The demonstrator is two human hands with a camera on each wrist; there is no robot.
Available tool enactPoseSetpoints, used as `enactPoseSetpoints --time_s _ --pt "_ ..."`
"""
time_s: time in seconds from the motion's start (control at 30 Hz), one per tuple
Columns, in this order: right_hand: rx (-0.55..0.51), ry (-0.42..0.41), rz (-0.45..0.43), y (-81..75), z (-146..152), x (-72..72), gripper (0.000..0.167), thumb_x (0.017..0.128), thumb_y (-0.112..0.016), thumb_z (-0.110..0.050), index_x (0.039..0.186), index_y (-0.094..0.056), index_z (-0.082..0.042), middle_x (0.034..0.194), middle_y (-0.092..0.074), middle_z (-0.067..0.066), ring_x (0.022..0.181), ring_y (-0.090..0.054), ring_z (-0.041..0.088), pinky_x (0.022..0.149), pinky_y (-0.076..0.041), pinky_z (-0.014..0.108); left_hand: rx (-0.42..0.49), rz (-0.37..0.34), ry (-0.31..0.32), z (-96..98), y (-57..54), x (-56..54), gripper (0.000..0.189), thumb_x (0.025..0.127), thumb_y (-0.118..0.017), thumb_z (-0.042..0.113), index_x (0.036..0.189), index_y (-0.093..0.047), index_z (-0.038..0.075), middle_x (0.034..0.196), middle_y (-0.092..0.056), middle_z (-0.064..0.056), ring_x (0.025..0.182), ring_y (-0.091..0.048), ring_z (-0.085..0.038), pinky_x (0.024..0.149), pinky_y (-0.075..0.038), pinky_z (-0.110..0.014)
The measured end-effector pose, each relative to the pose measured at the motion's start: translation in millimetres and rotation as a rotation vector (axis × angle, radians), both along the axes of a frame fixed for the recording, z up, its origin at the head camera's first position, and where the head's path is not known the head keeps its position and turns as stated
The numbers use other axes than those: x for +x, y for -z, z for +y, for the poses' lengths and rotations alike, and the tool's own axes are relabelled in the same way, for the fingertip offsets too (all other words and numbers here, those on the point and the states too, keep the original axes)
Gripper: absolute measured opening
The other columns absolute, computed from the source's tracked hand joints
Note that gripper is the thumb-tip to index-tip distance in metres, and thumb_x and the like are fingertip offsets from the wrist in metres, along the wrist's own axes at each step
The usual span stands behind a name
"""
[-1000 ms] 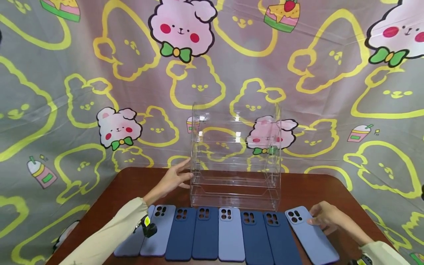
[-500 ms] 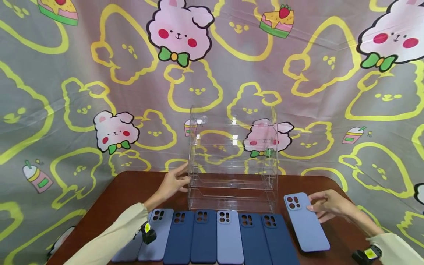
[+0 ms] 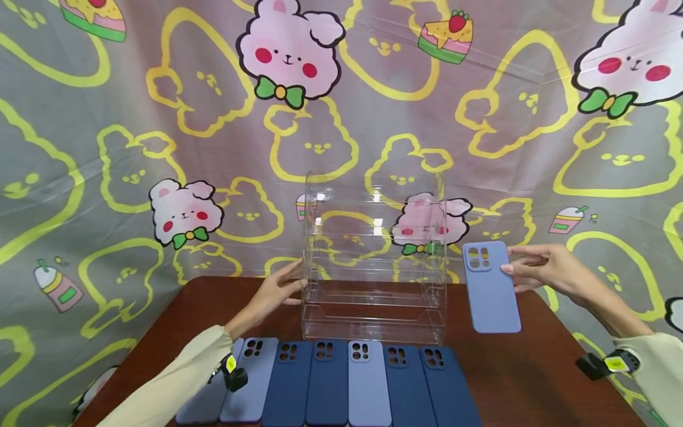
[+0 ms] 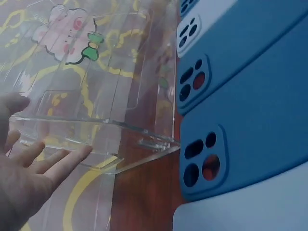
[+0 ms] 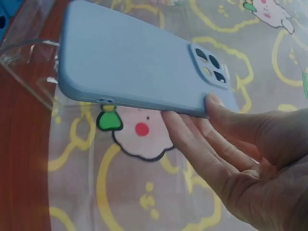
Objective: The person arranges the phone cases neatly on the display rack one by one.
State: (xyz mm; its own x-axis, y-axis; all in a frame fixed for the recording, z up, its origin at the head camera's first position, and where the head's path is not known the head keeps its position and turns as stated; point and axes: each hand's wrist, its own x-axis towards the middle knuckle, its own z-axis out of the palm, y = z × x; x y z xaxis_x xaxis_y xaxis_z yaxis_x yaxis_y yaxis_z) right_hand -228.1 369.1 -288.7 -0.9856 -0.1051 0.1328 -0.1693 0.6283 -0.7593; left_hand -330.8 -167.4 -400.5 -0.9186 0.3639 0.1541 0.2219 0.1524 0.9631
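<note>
A light blue phone case point(image 3: 493, 296) hangs upright in the air right of the clear stand, camera cutouts at its top. My right hand point(image 3: 555, 270) pinches its right edge, thumb on the back face and fingers behind, as the right wrist view shows with the case point(image 5: 125, 57) and hand point(image 5: 240, 159). The tiered clear acrylic display stand point(image 3: 373, 296) stands mid-table. At its left side is my left hand point(image 3: 274, 296), fingers extended with fingertips right at the side panel. In the left wrist view, the left hand point(image 4: 33, 178) has its fingers spread beside the stand point(image 4: 110, 120).
Several phone cases lie in a row along the front of the brown table point(image 3: 533, 367): dark blue ones point(image 3: 328, 391) and light blue ones point(image 3: 369, 391). A cartoon-printed curtain point(image 3: 341, 118) hangs right behind the table.
My right hand has lifted the light blue phone case off the table, raising it and turning it upright beside the stand. My left hand stays at the stand's left side.
</note>
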Motion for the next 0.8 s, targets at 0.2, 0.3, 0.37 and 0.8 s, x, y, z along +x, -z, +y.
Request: enactPoseSetpoints --time_s 0.2,0.3,0.37,0.8 --pt "-0.012 0.043 0.117 -14.2 -23 -20.6 0.067 0.099 -0.075 -0.019 0.149 -0.046 0.015 0.114 -0.074 0.031 0.078 -0.077 0.008 0.069 -0.067 0.029 0.000 0.042 -0.038 4.4 -4.1 -6.8 0.071 0.107 -0.063 0.021 0.168 -0.026 0.015 0.165 -0.034 -0.026 0.138 -0.054 -0.047 0.093 -0.064 -0.050" --pt "-0.066 0.034 0.160 -15.5 -36 -30.4 0.067 0.100 -0.075 -0.020 0.151 -0.046 0.013 0.113 -0.075 0.029 0.077 -0.078 0.010 0.068 -0.067 0.030 0.002 0.072 -0.049 6.4 -2.9 -9.1 0.067 0.107 -0.063 0.017 0.166 -0.031 0.012 0.162 -0.040 -0.027 0.134 -0.057 -0.047 0.089 -0.065 -0.049" --pt "-0.081 0.034 0.192 -17.4 -44 -36.7 0.067 0.100 -0.075 -0.022 0.151 -0.047 0.011 0.114 -0.074 0.031 0.077 -0.078 0.012 0.068 -0.067 0.029 0.011 0.081 -0.054 7.7 -2.8 -10.3 0.065 0.107 -0.063 0.014 0.165 -0.034 0.011 0.161 -0.042 -0.026 0.132 -0.058 -0.047 0.086 -0.066 -0.048" --pt "-0.209 -0.044 0.358 -44.2 -96 -83.6 0.062 0.099 -0.076 -0.019 0.150 -0.052 0.007 0.101 -0.080 0.006 0.078 -0.077 0.006 0.070 -0.067 0.030 0.073 0.079 -0.042 9.8 -15.0 -16.4 0.066 0.105 -0.063 0.006 0.164 -0.034 0.011 0.162 -0.039 -0.028 0.132 -0.056 -0.053 0.084 -0.066 -0.050"
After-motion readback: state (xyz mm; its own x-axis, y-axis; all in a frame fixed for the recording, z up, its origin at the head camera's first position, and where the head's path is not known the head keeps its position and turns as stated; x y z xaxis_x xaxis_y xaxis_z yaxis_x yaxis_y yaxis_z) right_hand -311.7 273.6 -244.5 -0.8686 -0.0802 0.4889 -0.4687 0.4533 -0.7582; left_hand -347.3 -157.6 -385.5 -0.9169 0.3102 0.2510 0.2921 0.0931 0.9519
